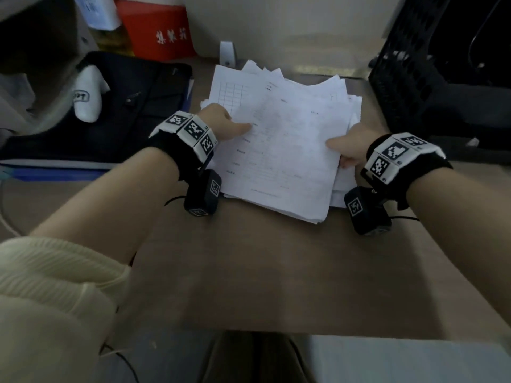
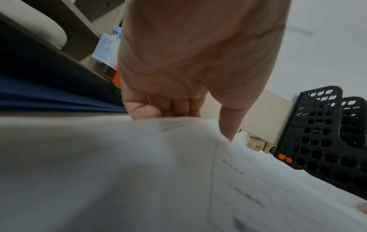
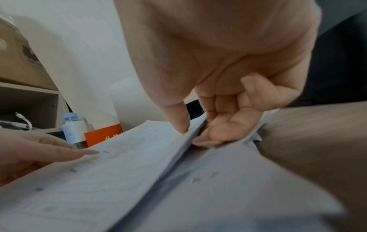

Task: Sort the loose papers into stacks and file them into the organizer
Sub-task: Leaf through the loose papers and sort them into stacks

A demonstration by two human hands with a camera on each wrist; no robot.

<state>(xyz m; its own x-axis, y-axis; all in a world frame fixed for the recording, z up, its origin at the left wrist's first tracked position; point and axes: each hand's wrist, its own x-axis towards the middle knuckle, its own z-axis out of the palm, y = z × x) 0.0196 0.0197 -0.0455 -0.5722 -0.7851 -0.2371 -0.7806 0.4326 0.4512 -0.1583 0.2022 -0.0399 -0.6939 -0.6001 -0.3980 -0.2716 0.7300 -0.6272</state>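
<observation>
A thick, uneven stack of white printed papers (image 1: 282, 139) lies on the brown desk (image 1: 262, 258). My left hand (image 1: 232, 123) grips its left edge, thumb on the top sheet and fingers curled under. My right hand (image 1: 343, 150) holds the right edge. In the right wrist view that hand (image 3: 198, 131) pinches an upper bundle of the papers (image 3: 99, 180), thumb on top and fingers beneath, lifting it off the lower sheets. The left wrist view shows the left hand (image 2: 178, 109) at the edge of the papers (image 2: 139, 172). The black mesh organizer (image 1: 431, 78) stands at the back right.
A black bag (image 1: 124, 111) with a white object (image 1: 88, 98) on it fills the left side, over a blue folder (image 1: 55, 172). A red box (image 1: 160, 29), a bottle (image 1: 102, 20) and a small white device (image 1: 228, 53) stand along the back wall.
</observation>
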